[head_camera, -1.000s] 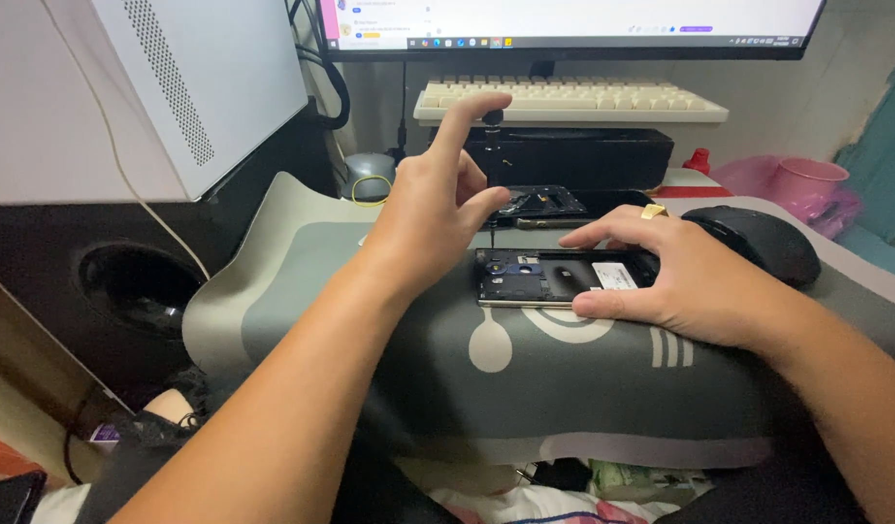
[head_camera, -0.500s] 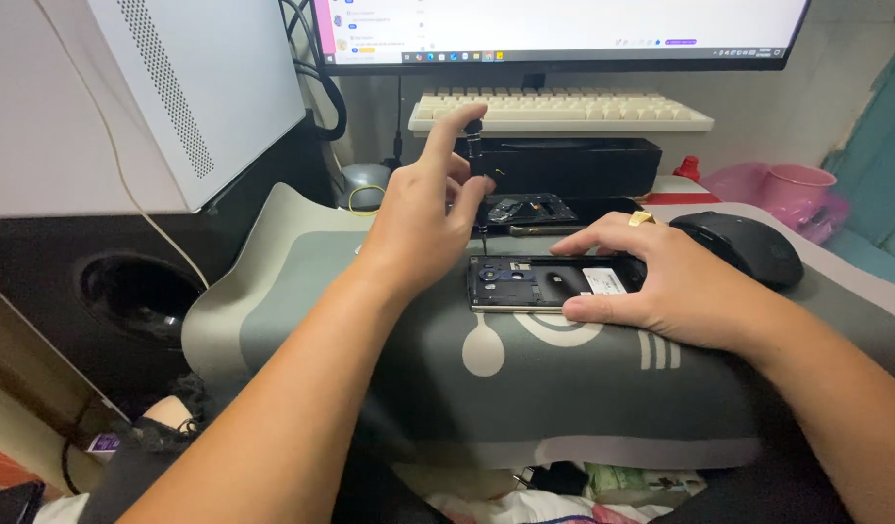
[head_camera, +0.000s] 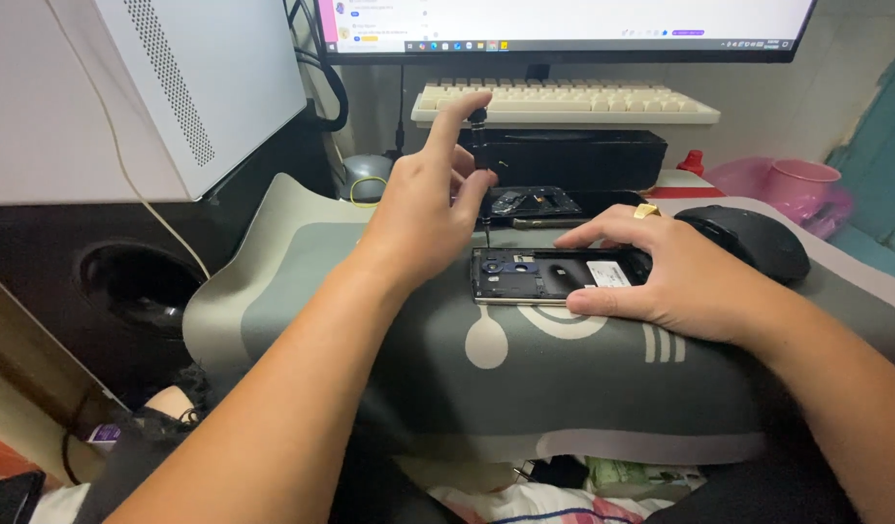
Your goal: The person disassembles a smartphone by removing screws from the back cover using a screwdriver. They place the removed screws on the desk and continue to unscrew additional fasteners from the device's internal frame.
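Opened phone (head_camera: pixel 554 276), back cover removed and inner parts exposed, lies flat at the centre of the frame on a grey mat (head_camera: pixel 525 378) with pale printed shapes.

Head view. The left hand (head_camera: pixel 430 199) enters from the lower left and sits just left of and above the phone's left end. Its thumb and middle fingers pinch the shaft of a slim black screwdriver (head_camera: pixel 480 165), held upright; the index finger is stretched up with its tip on the driver's cap. The driver's point stands at the upper left corner of the phone; whether it is seated in a screw cannot be told. The right hand (head_camera: pixel 675 277) enters from the lower right and lies over the right half of the phone, fingers spread and curved: fingertips press on the upper edge, the thumb presses on the lower edge, so the phone is clamped between them. A gold ring (head_camera: pixel 646 210) shows on one finger.

Surroundings. A black mouse (head_camera: pixel 753 238) lies just right of the right hand. Behind the phone, a second dark phone part (head_camera: pixel 535 204) lies on the mat before a black box (head_camera: pixel 573 160). A cream keyboard (head_camera: pixel 564 100) rests on that box, under a monitor (head_camera: pixel 564 24) at the upper edge. A white computer case (head_camera: pixel 127 87) fills the upper left; a pink cup (head_camera: pixel 801 186) stands at the right.
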